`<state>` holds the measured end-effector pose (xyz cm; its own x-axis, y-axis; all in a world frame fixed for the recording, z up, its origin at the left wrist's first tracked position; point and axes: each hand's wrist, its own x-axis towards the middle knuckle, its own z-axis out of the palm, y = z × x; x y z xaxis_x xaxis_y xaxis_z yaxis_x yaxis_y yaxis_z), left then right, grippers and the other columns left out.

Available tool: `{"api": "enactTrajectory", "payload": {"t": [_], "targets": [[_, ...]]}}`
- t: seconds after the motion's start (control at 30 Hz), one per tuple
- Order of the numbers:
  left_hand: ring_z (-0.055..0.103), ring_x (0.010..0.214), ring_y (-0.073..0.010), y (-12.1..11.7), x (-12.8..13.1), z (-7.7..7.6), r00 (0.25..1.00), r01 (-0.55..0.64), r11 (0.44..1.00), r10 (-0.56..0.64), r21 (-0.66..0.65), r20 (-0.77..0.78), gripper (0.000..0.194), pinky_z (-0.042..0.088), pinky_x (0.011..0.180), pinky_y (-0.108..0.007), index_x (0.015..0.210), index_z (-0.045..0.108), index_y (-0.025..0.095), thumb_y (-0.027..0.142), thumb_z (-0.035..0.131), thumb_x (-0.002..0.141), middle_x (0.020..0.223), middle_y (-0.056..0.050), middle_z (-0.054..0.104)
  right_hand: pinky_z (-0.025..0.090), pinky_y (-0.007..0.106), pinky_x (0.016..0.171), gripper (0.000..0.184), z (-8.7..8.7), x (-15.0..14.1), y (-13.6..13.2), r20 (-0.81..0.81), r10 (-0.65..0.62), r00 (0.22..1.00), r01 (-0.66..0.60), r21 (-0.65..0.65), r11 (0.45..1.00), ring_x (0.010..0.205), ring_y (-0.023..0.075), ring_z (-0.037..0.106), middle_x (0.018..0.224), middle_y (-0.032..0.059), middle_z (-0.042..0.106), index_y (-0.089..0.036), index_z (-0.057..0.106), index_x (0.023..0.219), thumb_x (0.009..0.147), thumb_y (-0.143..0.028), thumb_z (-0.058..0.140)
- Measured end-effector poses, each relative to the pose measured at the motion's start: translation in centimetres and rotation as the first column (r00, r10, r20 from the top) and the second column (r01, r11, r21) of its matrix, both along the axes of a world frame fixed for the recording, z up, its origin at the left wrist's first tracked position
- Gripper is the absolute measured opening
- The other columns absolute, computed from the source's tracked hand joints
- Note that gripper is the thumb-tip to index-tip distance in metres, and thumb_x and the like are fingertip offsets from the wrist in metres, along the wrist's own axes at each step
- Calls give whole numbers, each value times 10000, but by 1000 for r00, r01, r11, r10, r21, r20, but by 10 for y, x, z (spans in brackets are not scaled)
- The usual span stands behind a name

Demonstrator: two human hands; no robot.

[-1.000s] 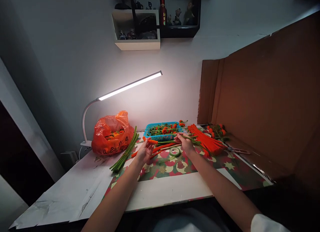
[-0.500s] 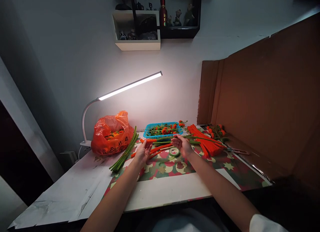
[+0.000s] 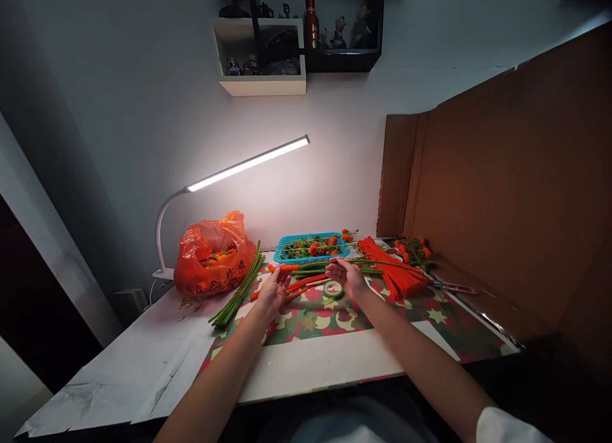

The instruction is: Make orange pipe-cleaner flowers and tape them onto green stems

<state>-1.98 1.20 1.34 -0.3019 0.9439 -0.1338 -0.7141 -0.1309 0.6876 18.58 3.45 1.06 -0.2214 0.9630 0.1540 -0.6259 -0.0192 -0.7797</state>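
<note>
My left hand (image 3: 276,290) pinches an orange fuzzy coil (image 3: 289,268), which looks like a wound chenille stem. A thin green stem (image 3: 313,264) runs from the coil's right end toward my right hand (image 3: 348,278). The fingertips of that hand are closed on the green stem, whose far part extends to the right. Below and between the hands, a roll of green tape (image 3: 333,290) lies on the patterned cover. Loose orange chenille stems (image 3: 306,285) lie just behind my left hand, partly hidden by it.
A blue basket (image 3: 277,255) of orange flowers stands behind the hands. Leftward are a bundle of green stems (image 3: 239,293), an orange plastic bag (image 3: 210,271) and a lit lamp (image 3: 248,164). Orange chenille stems (image 3: 394,271), scissors (image 3: 456,288) and a cardboard wall (image 3: 502,188) are rightward.
Both hands keep nearly the same place and grip. The whole view has shifted very slightly; nothing else visibly differs.
</note>
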Motion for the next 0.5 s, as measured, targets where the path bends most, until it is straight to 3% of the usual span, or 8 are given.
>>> {"api": "enactTrajectory", "payload": {"t": [0.5], "targets": [[636,567,-62,3,-2,-4,1000,-12,1000,13,15,-27,104,539,601,-156,780,619,137,85,559,848,675,-2,667,552,283,716,166,-5,-6,-4,44,2,999,-4,46,999,673,164,692,706,45,720,-174,652,767,780,-338,629]]}}
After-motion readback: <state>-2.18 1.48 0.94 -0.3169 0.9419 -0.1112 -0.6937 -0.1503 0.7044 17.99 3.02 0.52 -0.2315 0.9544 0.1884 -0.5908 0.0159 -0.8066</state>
